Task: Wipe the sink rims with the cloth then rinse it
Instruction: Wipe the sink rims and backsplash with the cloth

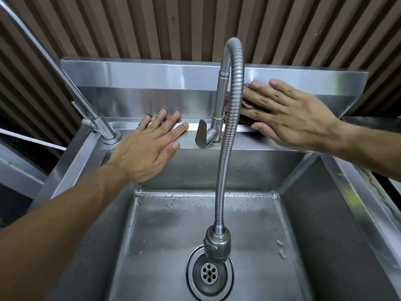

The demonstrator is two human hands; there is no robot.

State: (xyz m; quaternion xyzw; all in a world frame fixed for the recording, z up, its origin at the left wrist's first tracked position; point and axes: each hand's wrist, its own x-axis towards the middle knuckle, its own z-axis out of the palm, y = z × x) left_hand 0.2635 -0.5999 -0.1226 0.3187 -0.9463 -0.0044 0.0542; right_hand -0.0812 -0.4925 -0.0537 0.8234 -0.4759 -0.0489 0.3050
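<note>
Cloth [246, 104], brown and mostly hidden, lies flat under the right hand [288, 114] on the back rim [249, 137] of the steel sink [338, 192], against the upright splashback [138, 98] and just right of the tap's base. The right hand presses it with fingers straight and spread, fingertips pointing left toward the flexible tap hose [231, 127]. The left hand [152, 146] rests flat, fingers extended, on the same rim to the left of the tap lever [200, 134], holding nothing. The rim's long axis runs left to right, so a wiping stroke probably travels along it; the tap base stands between the two hands and likely has to be skirted. The right hand alone has the cloth, the left being well apart from it. The spray head [217, 244] hangs above the drain [209, 272]. Embossed marks on the spray head are too small to read; no other writing shows.
</note>
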